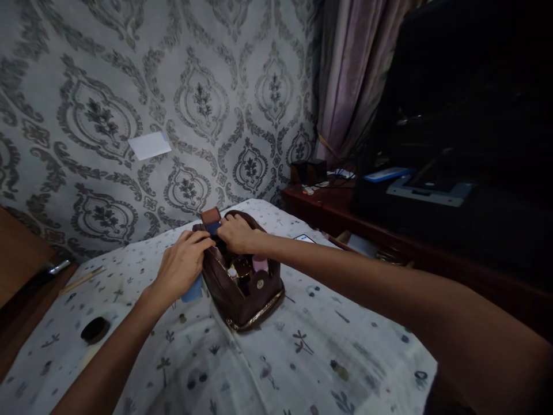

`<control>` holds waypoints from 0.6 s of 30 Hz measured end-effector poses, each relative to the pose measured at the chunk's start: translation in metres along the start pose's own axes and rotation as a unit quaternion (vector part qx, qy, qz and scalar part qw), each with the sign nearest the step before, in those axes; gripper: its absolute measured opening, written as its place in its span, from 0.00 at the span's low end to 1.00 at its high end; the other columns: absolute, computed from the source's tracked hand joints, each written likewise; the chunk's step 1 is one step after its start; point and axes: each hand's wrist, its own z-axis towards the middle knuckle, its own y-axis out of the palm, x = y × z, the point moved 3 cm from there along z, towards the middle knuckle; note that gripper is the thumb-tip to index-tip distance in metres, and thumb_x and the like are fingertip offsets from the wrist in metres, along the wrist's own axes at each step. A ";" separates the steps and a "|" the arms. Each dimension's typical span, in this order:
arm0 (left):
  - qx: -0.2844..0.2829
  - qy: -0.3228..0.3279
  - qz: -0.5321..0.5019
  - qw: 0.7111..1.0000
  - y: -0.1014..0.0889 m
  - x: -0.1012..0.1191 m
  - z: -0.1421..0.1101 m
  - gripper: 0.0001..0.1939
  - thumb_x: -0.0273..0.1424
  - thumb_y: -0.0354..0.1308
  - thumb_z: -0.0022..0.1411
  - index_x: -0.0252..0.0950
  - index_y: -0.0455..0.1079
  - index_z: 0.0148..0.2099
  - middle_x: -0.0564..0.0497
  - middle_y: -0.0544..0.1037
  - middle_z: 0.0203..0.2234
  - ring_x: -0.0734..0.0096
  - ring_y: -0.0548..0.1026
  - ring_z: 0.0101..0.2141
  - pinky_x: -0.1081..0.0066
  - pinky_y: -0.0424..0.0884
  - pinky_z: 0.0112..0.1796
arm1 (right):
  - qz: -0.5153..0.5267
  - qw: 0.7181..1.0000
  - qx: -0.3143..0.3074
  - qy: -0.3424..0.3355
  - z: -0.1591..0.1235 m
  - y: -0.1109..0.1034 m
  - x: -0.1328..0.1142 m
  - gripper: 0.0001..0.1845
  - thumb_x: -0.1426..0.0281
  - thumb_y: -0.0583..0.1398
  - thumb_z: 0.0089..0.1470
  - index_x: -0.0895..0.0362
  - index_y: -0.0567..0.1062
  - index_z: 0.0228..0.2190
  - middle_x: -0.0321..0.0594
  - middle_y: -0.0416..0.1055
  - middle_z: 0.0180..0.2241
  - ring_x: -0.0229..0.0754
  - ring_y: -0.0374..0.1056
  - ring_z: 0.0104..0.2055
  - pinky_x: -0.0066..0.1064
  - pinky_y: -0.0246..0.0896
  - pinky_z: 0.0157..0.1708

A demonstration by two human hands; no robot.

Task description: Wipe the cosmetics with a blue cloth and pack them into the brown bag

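Observation:
A dark brown handbag [261,302] lies on a white patterned cloth [259,369], its top unzipped. My left hand [184,259] grips the bag's left rim, fingers bent over the edge. My right hand [237,233] reaches into the far end of the bag with curled fingers, beside a dark blue item [214,228]; what it pinches is hidden. A brown-orange piece [211,215] sticks up just behind. Inside the bag are a pink item [260,263] and several small things I cannot make out. Something flat and blue [192,291] lies between the bag and my left wrist.
A round dark object [95,330] and a thin stick [82,280] lie on the left. A phone [305,238] rests beyond my right forearm. Right of the cloth stands a dark red desk [319,202] with a large black screen [466,115]. A patterned wall [203,98] rises behind.

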 end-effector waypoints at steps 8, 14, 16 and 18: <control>-0.010 -0.012 -0.004 1.000 0.000 0.001 0.001 0.25 0.20 0.45 0.63 0.43 0.76 0.54 0.50 0.77 0.55 0.55 0.72 0.53 0.59 0.75 0.44 | 0.028 0.999 0.005 0.017 -0.005 -0.011 0.005 0.13 0.78 0.61 0.55 0.63 0.80 0.43 0.55 0.77 0.48 0.53 0.71 0.53 0.36 0.64 0.48; 0.064 -0.048 -0.094 0.992 -0.002 -0.010 -0.015 0.30 0.21 0.44 0.61 0.40 0.67 0.63 0.47 0.67 0.64 0.58 0.70 0.58 0.59 0.70 0.55 | 0.076 0.994 0.064 0.048 -0.019 -0.023 0.014 0.13 0.75 0.56 0.61 0.60 0.80 0.43 0.51 0.78 0.44 0.50 0.73 0.48 0.33 0.64 0.43; 0.111 -0.087 -0.125 0.982 -0.004 -0.023 -0.027 0.28 0.24 0.44 0.62 0.37 0.66 0.63 0.44 0.70 0.59 0.57 0.72 0.56 0.59 0.71 0.54 | 0.108 0.986 0.124 0.041 -0.033 -0.026 0.012 0.14 0.74 0.55 0.63 0.58 0.78 0.45 0.48 0.77 0.45 0.48 0.72 0.49 0.33 0.63 0.46; 0.142 -0.144 -0.149 0.968 -0.004 -0.041 -0.044 0.24 0.28 0.46 0.63 0.35 0.68 0.60 0.43 0.76 0.49 0.57 0.76 0.49 0.59 0.73 0.50 | 0.174 0.954 0.245 0.014 -0.053 -0.030 0.006 0.12 0.74 0.55 0.63 0.58 0.77 0.44 0.47 0.76 0.44 0.48 0.70 0.49 0.35 0.62 0.47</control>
